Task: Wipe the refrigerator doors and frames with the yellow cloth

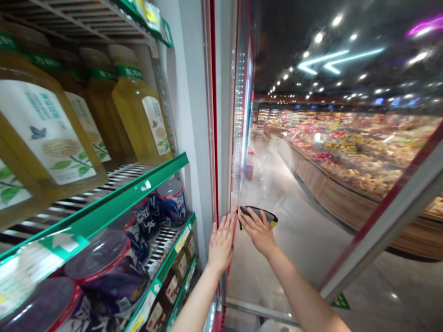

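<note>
My left hand [221, 243] lies flat with its fingers stretched upward against the cooler's frame [225, 138], near the red edge strip, and holds nothing. My right hand [259, 230] is spread on the inner side of the glass door [294, 276], its fingertips beside the door's edge. A dark oval piece with a yellow rim [270, 215] shows behind the right fingers; whether it is on the glass cannot be made out.
On the left, a green-edged shelf [138, 186] carries large yellow-green bottles [138, 115]. Purple-labelled containers [110, 267] stand below. Beyond the glass, a long wood-panelled display [328, 189] is heaped with goods. The door's metal frame [384, 221] slants across the right.
</note>
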`<state>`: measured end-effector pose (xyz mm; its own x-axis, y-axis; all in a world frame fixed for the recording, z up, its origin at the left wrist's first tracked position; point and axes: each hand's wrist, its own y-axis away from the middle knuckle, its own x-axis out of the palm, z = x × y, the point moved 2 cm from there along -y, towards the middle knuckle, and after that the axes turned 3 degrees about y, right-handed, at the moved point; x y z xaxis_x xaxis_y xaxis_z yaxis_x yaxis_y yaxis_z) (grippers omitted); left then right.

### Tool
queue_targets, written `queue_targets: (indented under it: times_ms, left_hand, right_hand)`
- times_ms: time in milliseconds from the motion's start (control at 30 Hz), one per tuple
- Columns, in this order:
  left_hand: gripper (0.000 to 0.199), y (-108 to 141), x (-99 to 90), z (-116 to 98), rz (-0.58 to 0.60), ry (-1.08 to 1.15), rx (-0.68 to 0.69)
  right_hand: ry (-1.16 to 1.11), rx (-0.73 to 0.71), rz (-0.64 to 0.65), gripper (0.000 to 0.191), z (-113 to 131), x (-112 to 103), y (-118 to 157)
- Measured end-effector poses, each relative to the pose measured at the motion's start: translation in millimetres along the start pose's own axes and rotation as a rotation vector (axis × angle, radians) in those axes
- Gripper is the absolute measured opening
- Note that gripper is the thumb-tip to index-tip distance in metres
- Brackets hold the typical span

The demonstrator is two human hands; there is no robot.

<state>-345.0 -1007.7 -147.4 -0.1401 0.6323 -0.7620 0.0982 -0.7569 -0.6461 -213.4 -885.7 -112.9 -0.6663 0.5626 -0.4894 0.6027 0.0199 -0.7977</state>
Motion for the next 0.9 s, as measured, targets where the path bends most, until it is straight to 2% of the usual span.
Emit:
queue_targets:
  times_ms: [67, 133, 233, 333, 400, 500, 567, 633, 733, 800, 867, 900]
  left_hand:
    - [0.092, 3.6, -1.2, 2.3, -0.013, 0.007, -0.011]
    - [0.093, 6.6, -3.6, 3.7, -0.018, 0.022, -0.013]
    - [0.094, 8.6, -8.8, 4.8, -0.012, 0.042, -0.021]
    - [0.097, 9.5, -12.6, 7.0, -0.009, 0.044, -0.043]
    - [0.100, 10.9, -13.2, 9.7, -0.016, 0.033, -0.068]
    - [0.100, 14.6, -11.5, 13.4, -0.029, 0.007, -0.099]
    - [0.098, 17.2, -9.9, 13.9, -0.031, -0.002, -0.103]
    - [0.099, 18.9, -9.4, 12.9, -0.027, 0.009, -0.103]
    - [0.102, 19.3, -11.1, 10.4, -0.017, 0.044, -0.107]
    - [0.104, 19.0, -12.9, 9.5, -0.013, 0.056, -0.114]
    - [0.105, 19.5, -14.3, 10.0, -0.019, 0.051, -0.134]
    - [0.104, 20.2, -14.7, 10.7, -0.024, 0.042, -0.145]
  right_hand:
    - [-0.021, -0.075, 0.014, 0.038, -4.3, -3.6, 12.8]
    - [-0.007, -0.007, -0.021, 0.039, -14.1, -8.7, 5.6]
    - [0.028, 0.182, -0.147, 0.046, -20.4, -10.5, -36.0]
    - [-0.001, 0.210, -0.186, 0.051, -6.1, 0.9, -65.8]
    - [-0.026, 0.177, -0.146, 0.050, 7.5, 11.3, -57.5]
    - [-0.068, 0.017, -0.049, 0.045, 19.9, 21.8, -16.4]
    - [-0.105, -0.121, 0.007, 0.041, 17.8, 21.6, 3.9]
    - [-0.124, -0.155, 0.026, 0.038, 7.2, 15.4, 1.2]
    - [-0.094, 0.014, -0.056, 0.040, -13.4, 3.2, -38.7]
    - [-0.063, 0.100, -0.139, 0.043, -17.4, 0.6, -63.8]
    - [-0.039, 0.118, -0.165, 0.044, -8.0, 6.1, -67.2]
    - [-0.030, 0.116, -0.156, 0.044, 1.0, 11.5, -58.5]
